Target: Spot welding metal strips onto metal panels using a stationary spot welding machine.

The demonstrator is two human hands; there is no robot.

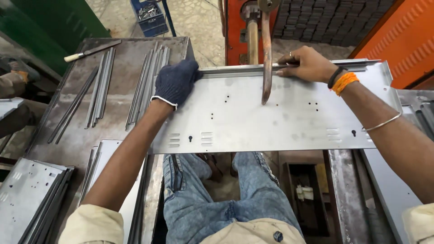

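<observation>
Head view: a seated person holds a long sheet-metal panel (pixel 280 117) across the lap, under a machine's curved arm (pixel 266 58) at upper centre of the frame.
Panel place: middle of the frame, its far flanged edge toward the orange machine (pixel 235 31), its near edge over the knees.
Left hand (pixel 175 82): in a dark glove, grip pressed flat over the panel's upper left corner.
Right hand (pixel 307 64): bare, fingers pressed onto a thin metal strip (pixel 239 70) lying along the flange.
Doing it well: judged from the pose, keep the strip tight to the flange, the panel level, fingers away from the arm's tip.
Bench (pixel 126 49): at left, with loose strips (pixel 147 83) and a file (pixel 92 50).
</observation>
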